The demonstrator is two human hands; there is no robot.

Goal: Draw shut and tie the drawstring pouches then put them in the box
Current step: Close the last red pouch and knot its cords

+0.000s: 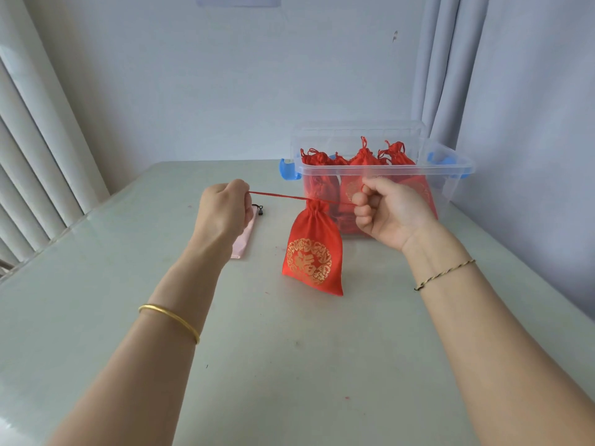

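Pouch [312, 252], red with gold print, hangs mouth-gathered from its taut drawstring [280, 197] over the tabletop [289, 365], just in front of the clear box [446, 170]; we cannot tell if its bottom touches. Our left grip [222, 214] pinches one cord end, our right grip [391, 210] is curled round the other, both clamped on the drawstring. More red pouches [363, 160] stand in the box; pink sleeve [244, 241] lies by our left wrist.

Cinched red pouch [310, 252] near clear box [450, 170]

Pale glossy table [289, 365], clear plastic box [386, 170], flat pink pouch [243, 241]
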